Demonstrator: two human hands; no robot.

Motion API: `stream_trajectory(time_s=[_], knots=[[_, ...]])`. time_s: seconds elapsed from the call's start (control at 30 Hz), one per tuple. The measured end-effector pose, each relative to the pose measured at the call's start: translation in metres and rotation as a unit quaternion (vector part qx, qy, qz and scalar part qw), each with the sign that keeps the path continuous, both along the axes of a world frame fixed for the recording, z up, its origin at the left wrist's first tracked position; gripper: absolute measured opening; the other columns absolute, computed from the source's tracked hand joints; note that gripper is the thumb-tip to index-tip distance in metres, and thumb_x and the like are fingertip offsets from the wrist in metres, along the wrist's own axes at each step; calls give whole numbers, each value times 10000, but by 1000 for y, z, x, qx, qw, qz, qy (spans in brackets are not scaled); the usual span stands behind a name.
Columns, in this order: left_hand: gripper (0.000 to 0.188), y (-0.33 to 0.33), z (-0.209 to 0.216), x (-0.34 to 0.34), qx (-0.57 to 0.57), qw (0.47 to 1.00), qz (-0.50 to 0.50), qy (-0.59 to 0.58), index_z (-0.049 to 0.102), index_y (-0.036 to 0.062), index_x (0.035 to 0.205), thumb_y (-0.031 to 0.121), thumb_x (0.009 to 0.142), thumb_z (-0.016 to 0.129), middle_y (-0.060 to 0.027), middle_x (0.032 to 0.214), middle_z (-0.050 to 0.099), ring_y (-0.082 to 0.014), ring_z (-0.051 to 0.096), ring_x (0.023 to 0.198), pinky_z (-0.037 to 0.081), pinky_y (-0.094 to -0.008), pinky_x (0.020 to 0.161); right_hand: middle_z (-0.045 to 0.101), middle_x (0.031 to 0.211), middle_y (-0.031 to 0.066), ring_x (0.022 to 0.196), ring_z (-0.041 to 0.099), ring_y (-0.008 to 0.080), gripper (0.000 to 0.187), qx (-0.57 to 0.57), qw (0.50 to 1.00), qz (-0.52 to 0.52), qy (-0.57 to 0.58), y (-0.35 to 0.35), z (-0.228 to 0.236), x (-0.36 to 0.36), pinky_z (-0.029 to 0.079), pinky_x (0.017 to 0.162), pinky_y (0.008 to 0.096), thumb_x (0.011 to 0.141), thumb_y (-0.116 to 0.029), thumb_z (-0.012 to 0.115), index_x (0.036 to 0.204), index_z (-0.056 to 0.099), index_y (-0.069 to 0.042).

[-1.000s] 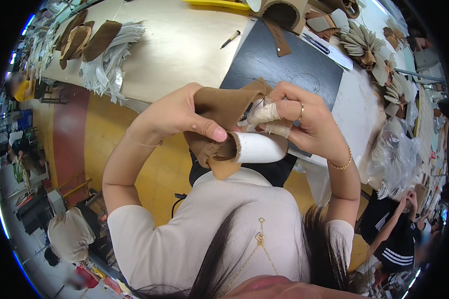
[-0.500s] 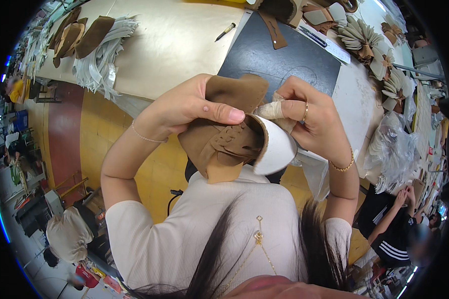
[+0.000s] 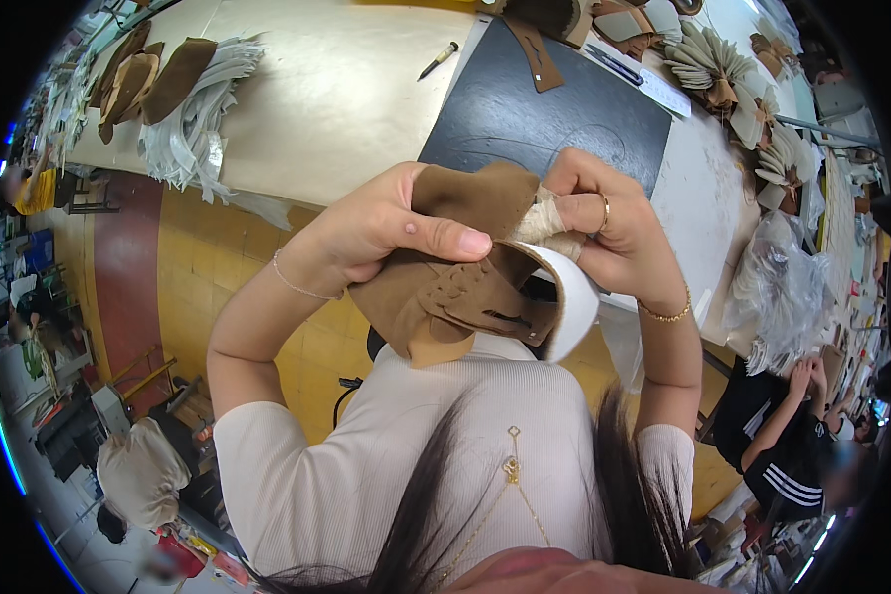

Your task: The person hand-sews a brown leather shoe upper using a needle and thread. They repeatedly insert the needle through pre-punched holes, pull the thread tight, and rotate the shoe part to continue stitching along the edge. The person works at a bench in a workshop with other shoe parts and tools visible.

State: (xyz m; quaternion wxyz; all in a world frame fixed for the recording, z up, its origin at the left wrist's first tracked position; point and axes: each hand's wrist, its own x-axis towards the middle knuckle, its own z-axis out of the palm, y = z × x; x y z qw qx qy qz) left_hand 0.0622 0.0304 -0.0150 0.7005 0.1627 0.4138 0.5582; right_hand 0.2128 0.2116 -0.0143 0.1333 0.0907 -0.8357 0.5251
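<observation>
Two grips on the brown piece, nearside of the black mat: left hand clamped on it, seemingly for steadiness, right hand pinching the edge beside its white panel

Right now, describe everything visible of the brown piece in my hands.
The brown piece looks like suede, curled, with twisted strips, a tan flap below and a white curved panel at right. Your left hand grips it in midair, thumb on top; your right hand touches its upper right edge with wrapped fingers.
</observation>
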Motion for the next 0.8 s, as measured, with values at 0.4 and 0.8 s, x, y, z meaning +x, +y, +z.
stream_trajectory(time_s=[0.4,0.8], knots=[[456,4,-5,5,-3,999,16,-46,602,-42,1135,103,738,773,-93,1048,659,-145,629,947,486,-278,867,444,753,32,673,468,162,155,-65,998,18,2,4,-13,0,392,589,288,703,37,676,847,651,-15],[428,5,-10,7,-4,998,34,-46,597,-52,1131,111,762,742,-98,1035,658,-144,630,937,492,-275,850,434,748,44,669,461,177,134,-46,999,-13,16,4,-13,1,397,592,290,733,10,682,862,653,-12]])
